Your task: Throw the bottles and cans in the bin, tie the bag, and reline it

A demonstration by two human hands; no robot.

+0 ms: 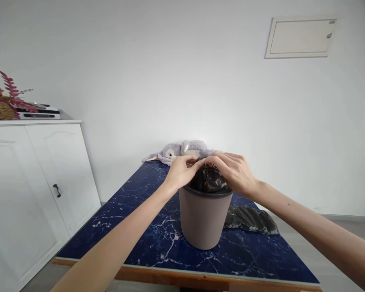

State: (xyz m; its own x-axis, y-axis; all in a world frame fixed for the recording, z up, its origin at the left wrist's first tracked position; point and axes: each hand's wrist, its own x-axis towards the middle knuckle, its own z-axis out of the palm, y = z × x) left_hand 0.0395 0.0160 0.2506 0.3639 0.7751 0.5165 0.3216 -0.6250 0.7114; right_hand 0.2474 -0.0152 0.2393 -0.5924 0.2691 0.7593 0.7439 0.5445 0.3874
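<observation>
A taupe trash can [204,219] with a dark rim stands upright on the blue marble-patterned table [152,227]. Bunched at its mouth is a black trash bag [211,180], part of it rising above the rim. My left hand [182,170] pinches the top of the bag from the left side. From the right, my right hand [232,170] has its fingers closed on the bag too, close to the left fingertips. Inside the can, what lies beneath the bag is hidden.
Behind the can, a grey plush rabbit [172,152] lies against the wall. Another folded black plastic bag [252,220] rests right of the can. A white cabinet [39,178] stands at left, with a wicker basket [0,110] on top. The table's wooden edge [170,280] is nearest me.
</observation>
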